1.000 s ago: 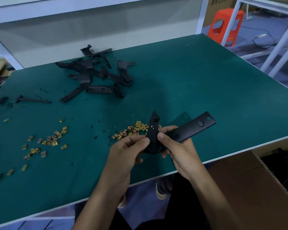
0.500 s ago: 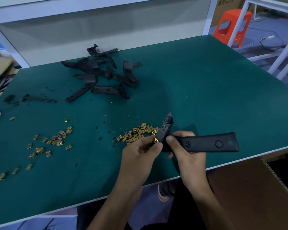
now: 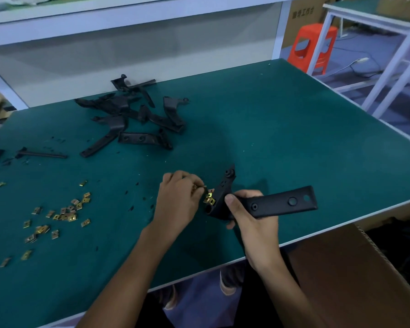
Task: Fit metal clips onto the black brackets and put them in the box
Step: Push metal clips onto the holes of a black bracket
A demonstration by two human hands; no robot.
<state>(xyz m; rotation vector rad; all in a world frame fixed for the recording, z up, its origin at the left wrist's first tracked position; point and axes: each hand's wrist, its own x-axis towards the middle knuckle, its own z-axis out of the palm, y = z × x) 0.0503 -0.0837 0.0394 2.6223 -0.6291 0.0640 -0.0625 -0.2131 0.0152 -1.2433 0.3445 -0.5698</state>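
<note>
**Hands close in on the bracket's bend**

Left hand curls its fingers over the table, pinching what looks like a loose clip at the fingertips. Right hand grips the black bracket at its bend, thumb on top. The bracket lies just right of the left hand. Its long arm runs out to the right and its short arm angles up and away. A fitted clip sits on the bracket's left edge, nearest the left hand. The box stands open below the table edge, to the right, nearer the right hand.
</note>
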